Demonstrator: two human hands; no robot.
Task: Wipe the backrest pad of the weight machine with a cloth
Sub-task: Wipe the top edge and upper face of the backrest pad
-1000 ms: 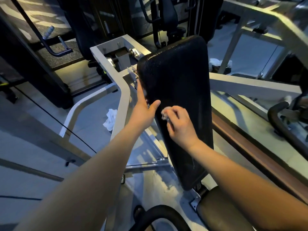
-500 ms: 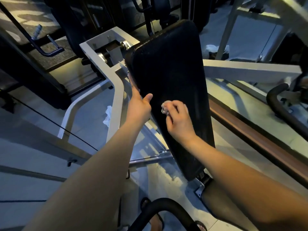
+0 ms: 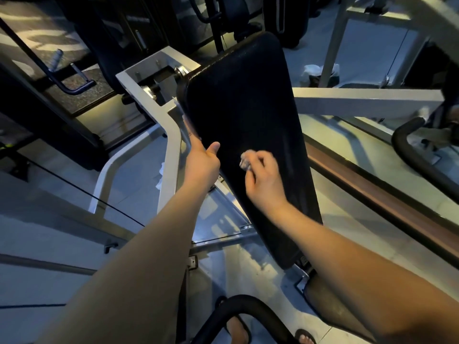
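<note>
The cloth (image 3: pixel 246 161) - a small pale wad - is pinched in the curled fingers of the right hand (image 3: pixel 263 177) and pressed against the face of the backrest pad (image 3: pixel 243 103), about midway up and toward its left edge. Over the last second little ground has been gained. The wad is found on nearly the same patch, with the gap to the left thumb only slightly widened. The hand is blurred, so short rubbing strokes are judged to be under way. Just left of the cloth, the left hand (image 3: pixel 202 165) has been kept clamped on the pad's edge, thumb on the face, fingers hidden behind. The stretches above and below the grip - most of the pad - are judged yet to be covered. No brand, label or writing can be read.
</note>
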